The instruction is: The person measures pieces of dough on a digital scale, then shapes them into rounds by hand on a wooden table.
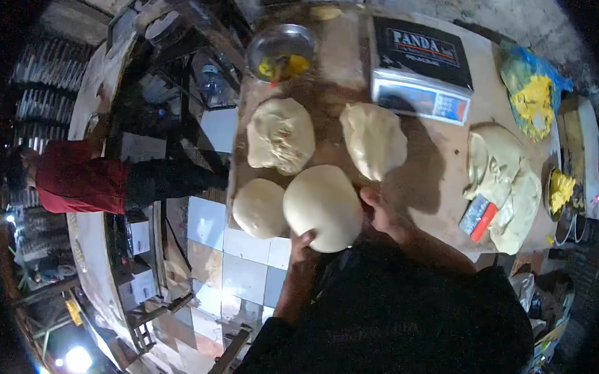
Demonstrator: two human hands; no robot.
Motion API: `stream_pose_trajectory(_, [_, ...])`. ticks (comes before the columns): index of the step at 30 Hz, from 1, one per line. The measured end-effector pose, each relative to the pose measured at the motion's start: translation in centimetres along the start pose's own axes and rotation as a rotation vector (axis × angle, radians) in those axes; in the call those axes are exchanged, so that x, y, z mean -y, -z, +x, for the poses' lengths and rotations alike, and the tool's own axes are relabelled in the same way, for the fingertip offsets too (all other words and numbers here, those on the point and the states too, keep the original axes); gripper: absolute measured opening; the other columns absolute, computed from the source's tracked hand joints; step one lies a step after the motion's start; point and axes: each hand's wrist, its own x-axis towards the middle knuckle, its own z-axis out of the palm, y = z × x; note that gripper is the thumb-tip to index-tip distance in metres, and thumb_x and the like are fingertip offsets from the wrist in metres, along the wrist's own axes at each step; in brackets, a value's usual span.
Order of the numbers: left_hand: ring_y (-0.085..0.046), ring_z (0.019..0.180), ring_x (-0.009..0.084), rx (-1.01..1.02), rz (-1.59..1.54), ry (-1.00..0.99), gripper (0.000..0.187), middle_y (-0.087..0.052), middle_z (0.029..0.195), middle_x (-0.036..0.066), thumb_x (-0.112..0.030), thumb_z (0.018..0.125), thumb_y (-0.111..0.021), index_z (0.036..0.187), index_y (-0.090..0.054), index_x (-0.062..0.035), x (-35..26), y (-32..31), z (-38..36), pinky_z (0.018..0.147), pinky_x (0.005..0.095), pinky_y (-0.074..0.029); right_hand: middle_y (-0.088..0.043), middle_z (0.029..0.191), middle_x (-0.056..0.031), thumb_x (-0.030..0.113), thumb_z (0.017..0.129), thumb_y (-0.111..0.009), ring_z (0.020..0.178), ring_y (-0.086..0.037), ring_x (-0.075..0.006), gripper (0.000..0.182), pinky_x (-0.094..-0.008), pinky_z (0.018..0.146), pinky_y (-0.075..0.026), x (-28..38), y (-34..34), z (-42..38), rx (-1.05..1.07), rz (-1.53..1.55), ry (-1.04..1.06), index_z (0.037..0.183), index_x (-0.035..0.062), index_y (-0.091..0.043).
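Observation:
A smooth, round dough ball (323, 207) is held at the table's near edge between my two hands. My left hand (302, 248) grips its lower left side, thumb on the surface and the other fingers hidden. On the right side, my right hand (377, 209) presses against it with curled fingers. Just left of it sits another smooth dough ball (257, 208). Behind are a rough, wrinkled dough piece (281, 136) and a folded dough piece (373, 140). A large dough mass (504, 176) lies to the right, with a red-handled scraper (478, 218) against it.
On the table (439, 213) stand a scale (421, 72) and a metal bowl (282, 46) with yellow contents. A plastic bag (534, 97) with yellow stuff lies far right. Leftward, a person in a red shirt (79, 177) is by a long bench (99, 258).

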Motion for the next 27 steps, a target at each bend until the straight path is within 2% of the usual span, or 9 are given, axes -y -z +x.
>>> stream_pose_trajectory(7, [-0.056, 0.111, 0.0341, 0.209, -0.499, -0.270, 0.087, -0.053, 0.126, 0.019, -0.046, 0.074, -0.073, 0.137, -0.035, 0.0010, -9.6, 14.6, 0.6, 0.089, 0.0505, -0.049, -0.053, 0.122, -0.0170, 0.033, 0.088, -0.064, 0.109, -0.055, -0.0265, 0.060, -0.0381, 0.095, -0.046, -12.0, -10.0, 11.0, -0.320, 0.534, -0.473, 0.135, 0.0042, -0.042])
stream_pose_trajectory(8, [-0.055, 0.112, 0.0340, 0.175, -0.465, -0.304, 0.088, -0.052, 0.127, 0.018, -0.048, 0.073, -0.072, 0.137, -0.035, 0.0008, -11.2, 14.4, 0.4, 0.090, 0.0507, -0.049, -0.052, 0.125, -0.0170, 0.027, 0.087, -0.066, 0.112, -0.053, -0.0272, 0.059, -0.0372, 0.098, -0.043, -10.9, -12.1, 12.7, -0.231, 0.125, -0.279, 0.135, 0.0036, -0.041])
stream_pose_trajectory(12, [-0.047, 0.119, 0.0387, -0.145, -0.225, -0.440, 0.096, -0.042, 0.136, 0.018, -0.068, 0.071, -0.058, 0.141, -0.030, -0.0077, -14.6, 16.2, 1.1, 0.093, 0.0563, -0.044, -0.052, 0.124, -0.0193, -0.001, 0.082, -0.061, 0.112, -0.053, -0.0295, 0.052, -0.0345, 0.098, -0.041, -10.8, -19.3, 23.6, -0.065, 0.652, 0.271, 0.131, 0.0024, -0.044])
stream_pose_trajectory(14, [-0.053, 0.112, 0.0358, -0.037, -0.355, -0.348, 0.093, -0.048, 0.130, 0.017, -0.054, 0.069, -0.068, 0.139, -0.032, -0.0038, -17.1, 12.8, 0.7, 0.089, 0.0517, -0.049, -0.052, 0.125, -0.0200, -0.005, 0.080, -0.059, 0.112, -0.054, -0.0293, 0.050, -0.0340, 0.096, -0.042, -8.7, -19.2, 23.3, -0.030, -0.054, 0.456, 0.128, 0.0018, -0.046])
stream_pose_trajectory(16, [-0.046, 0.119, 0.0372, -0.073, -0.256, -0.330, 0.090, -0.042, 0.136, 0.016, -0.060, 0.073, -0.060, 0.141, -0.031, -0.0096, -17.5, 13.7, 2.1, 0.093, 0.0553, -0.045, -0.058, 0.112, -0.0146, 0.022, 0.077, -0.068, 0.110, -0.054, -0.0285, 0.048, -0.0410, 0.096, -0.042, -8.8, -17.6, 24.8, -0.193, -0.552, 0.817, 0.117, 0.0013, -0.052])
stream_pose_trajectory(18, [-0.043, 0.123, 0.0376, -0.026, -0.194, -0.303, 0.086, -0.038, 0.139, 0.014, -0.063, 0.076, -0.055, 0.142, -0.031, -0.0136, -18.7, 13.5, 3.9, 0.095, 0.0579, -0.042, -0.057, 0.116, -0.0195, 0.002, 0.077, -0.059, 0.108, -0.057, -0.0306, 0.041, -0.0390, 0.092, -0.048, 2.2, -16.3, 20.0, -0.142, -0.669, 0.573, 0.117, -0.0004, -0.050])
stream_pose_trajectory(20, [-0.054, 0.111, 0.0357, 0.017, -0.219, -0.219, 0.091, -0.048, 0.129, 0.017, -0.057, 0.071, -0.066, 0.139, -0.033, -0.0064, -19.5, 12.5, 6.4, 0.087, 0.0521, -0.050, -0.061, 0.105, -0.0151, 0.012, 0.075, -0.057, 0.093, -0.062, -0.0321, 0.042, -0.0453, 0.082, -0.053, 8.6, -14.9, 15.7, -0.154, 1.030, 0.142, 0.115, 0.0000, -0.052])
stream_pose_trajectory(24, [-0.049, 0.116, 0.0335, 0.117, -0.222, -0.079, 0.072, -0.047, 0.131, 0.013, -0.051, 0.079, -0.060, 0.136, -0.038, -0.0122, -17.8, 10.2, 14.6, 0.092, 0.0529, -0.045, -0.060, 0.107, -0.0174, 0.020, 0.073, -0.059, 0.099, -0.061, -0.0340, 0.051, -0.0494, 0.086, -0.052, 18.1, -8.4, 7.2, 0.039, 1.061, 0.464, 0.119, -0.0009, -0.049])
stream_pose_trajectory(27, [-0.053, 0.111, 0.0309, 0.056, 0.346, -0.202, 0.065, -0.051, 0.125, 0.016, -0.039, 0.079, -0.069, 0.133, -0.044, -0.0105, -13.7, 11.9, 21.3, 0.084, 0.0475, -0.051, -0.056, 0.119, -0.0220, 0.032, 0.069, -0.057, 0.101, -0.061, -0.0352, 0.070, -0.0492, 0.086, -0.053, 18.4, -5.4, -2.1, -0.349, 0.968, 0.452, 0.130, 0.0000, -0.043])
